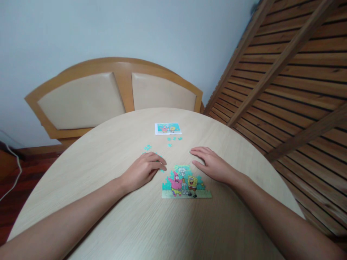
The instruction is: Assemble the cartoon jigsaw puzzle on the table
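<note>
Person's bare L hand [143, 169], palm down w/ fingers bent, is just L of a flat, part-built teal cartoon jigsaw w/ pink, yellow & pale figures [184, 186]; teal bit shows by its fingertips, can't tell if gripped. Bare R hand [213, 164] is relaxed, fingers loosely apart, holding nothing, nr jigsaw's upper R edge. Jigsaw lies on a round pale-wood table [135, 231], btwn the forearms. Small knobbed teal pcs [148, 147] lie beyond L hand, others nr a white-edged rectangular picture sheet [168, 128].

Hands [143, 168] near part-built jigsaw [185, 184], loose pieces [148, 147], printed picture [168, 129], pale table [89, 173]
</note>
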{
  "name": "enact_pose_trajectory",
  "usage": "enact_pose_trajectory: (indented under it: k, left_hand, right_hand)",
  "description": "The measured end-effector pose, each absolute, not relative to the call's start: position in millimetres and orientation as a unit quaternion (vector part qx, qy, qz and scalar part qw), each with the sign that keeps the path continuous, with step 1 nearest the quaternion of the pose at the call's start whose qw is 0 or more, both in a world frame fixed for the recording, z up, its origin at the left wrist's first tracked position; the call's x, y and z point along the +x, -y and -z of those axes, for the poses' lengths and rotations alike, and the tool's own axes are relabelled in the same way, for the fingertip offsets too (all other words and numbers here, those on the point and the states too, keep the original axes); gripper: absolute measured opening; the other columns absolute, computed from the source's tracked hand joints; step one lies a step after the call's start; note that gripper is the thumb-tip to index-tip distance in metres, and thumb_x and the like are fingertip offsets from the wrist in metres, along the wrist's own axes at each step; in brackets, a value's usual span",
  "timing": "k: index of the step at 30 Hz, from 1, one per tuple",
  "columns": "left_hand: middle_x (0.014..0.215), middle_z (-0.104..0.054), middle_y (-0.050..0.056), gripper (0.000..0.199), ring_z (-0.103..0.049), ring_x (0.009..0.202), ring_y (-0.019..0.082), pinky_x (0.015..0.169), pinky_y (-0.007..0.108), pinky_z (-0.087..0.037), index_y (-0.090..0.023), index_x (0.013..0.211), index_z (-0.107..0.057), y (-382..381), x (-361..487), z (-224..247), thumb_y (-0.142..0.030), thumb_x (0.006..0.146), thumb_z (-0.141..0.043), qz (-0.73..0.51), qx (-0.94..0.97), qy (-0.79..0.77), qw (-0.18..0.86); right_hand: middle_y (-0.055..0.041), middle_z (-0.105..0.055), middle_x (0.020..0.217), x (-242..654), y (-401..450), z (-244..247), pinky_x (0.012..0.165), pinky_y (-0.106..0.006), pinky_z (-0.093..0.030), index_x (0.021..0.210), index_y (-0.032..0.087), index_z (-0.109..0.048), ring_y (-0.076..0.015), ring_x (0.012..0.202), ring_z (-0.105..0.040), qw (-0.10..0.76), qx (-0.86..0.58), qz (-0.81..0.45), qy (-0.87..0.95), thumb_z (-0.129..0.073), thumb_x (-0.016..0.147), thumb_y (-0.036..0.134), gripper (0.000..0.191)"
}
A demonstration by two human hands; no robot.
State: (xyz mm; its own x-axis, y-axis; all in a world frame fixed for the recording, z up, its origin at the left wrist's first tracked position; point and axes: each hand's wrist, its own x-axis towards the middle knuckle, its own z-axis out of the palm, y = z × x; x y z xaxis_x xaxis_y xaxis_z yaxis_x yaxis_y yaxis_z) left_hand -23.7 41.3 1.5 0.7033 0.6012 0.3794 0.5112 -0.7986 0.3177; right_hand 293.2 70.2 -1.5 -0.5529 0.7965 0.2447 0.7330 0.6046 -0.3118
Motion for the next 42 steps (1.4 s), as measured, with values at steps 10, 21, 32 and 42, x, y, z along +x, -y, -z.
enact_pose_trajectory:
  k: [10, 21, 32, 42]
  left_hand:
    - [0.104, -0.074, 0.005, 0.019, -0.066, 0.099, 0.025, 0.089, 0.044, -0.048, -0.022, 0.114, -0.066, -31.6, -16.4, -1.7, -0.03, 0.1, -0.056, -0.23, 0.89, -0.382, 0.098]
    - [0.104, -0.075, 0.003, 0.016, -0.066, 0.099, 0.023, 0.088, 0.042, -0.048, -0.024, 0.112, -0.068, -34.3, -15.8, 1.2, -0.03, 0.1, -0.059, -0.242, 0.878, -0.397, 0.109]
    - [0.102, -0.073, 0.006, 0.018, -0.065, 0.099, 0.025, 0.089, 0.044, -0.049, -0.021, 0.111, -0.066, -33.5, -18.2, 1.0, -0.029, 0.098, -0.056, -0.225, 0.887, -0.393, 0.087]
    - [0.106, -0.073, 0.006, 0.022, -0.065, 0.098, 0.026, 0.087, 0.044, -0.05, -0.021, 0.109, -0.067, -41.5, -38.3, -14.0, -0.031, 0.097, -0.052, -0.219, 0.851, -0.477, 0.025]
  right_hand:
    - [-0.0137, -0.063, 0.135, 294.7, -71.9, 4.9, 0.11, -0.052, -0.045, 0.131, 0.018, -0.063, -0.0302, 0.128, -0.055, 0.18, -0.432, -0.083, 0.88, -0.055, 0.098, 0.035, 0.038]
    - [-0.013, -0.064, 0.135, 294.6, -72.1, 5.9, 0.108, -0.053, -0.045, 0.131, 0.02, -0.064, -0.0303, 0.127, -0.056, 0.19, -0.433, -0.092, 0.876, -0.055, 0.098, 0.035, 0.037]
    - [-0.0133, -0.065, 0.133, 294.4, -72.3, 5.2, 0.109, -0.054, -0.046, 0.13, 0.019, -0.063, -0.0298, 0.126, -0.057, 0.193, -0.423, -0.088, 0.881, -0.055, 0.097, 0.034, 0.037]
    - [-0.0147, -0.062, 0.136, 299.6, -75.2, 7.0, 0.109, -0.054, -0.046, 0.139, 0.02, -0.054, -0.0307, 0.128, -0.056, 0.214, -0.455, -0.089, 0.86, -0.058, 0.095, 0.034, 0.046]
